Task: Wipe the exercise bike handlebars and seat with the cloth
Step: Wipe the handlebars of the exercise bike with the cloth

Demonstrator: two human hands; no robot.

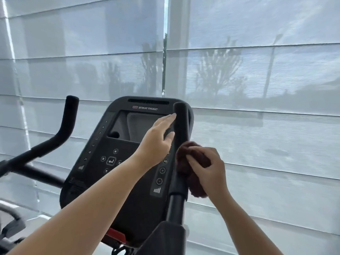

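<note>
The exercise bike's right handlebar [181, 122] is a black upright foam grip just right of the console. My right hand [208, 170] is shut on a dark brown cloth [185, 153], which is pressed around the middle of that grip. My left hand [158, 137] is flat with fingers straight, its fingertips touching the grip's left side higher up; it holds nothing. The left handlebar [68, 118] rises at the far left, untouched. The seat is out of view.
The black console [117, 162] with a screen and buttons stands between the two handlebars. A red part [116, 236] sits under the console. Pale window blinds [257, 70] fill the background close behind the bike. Another machine's dark frame [11, 218] shows at the bottom left.
</note>
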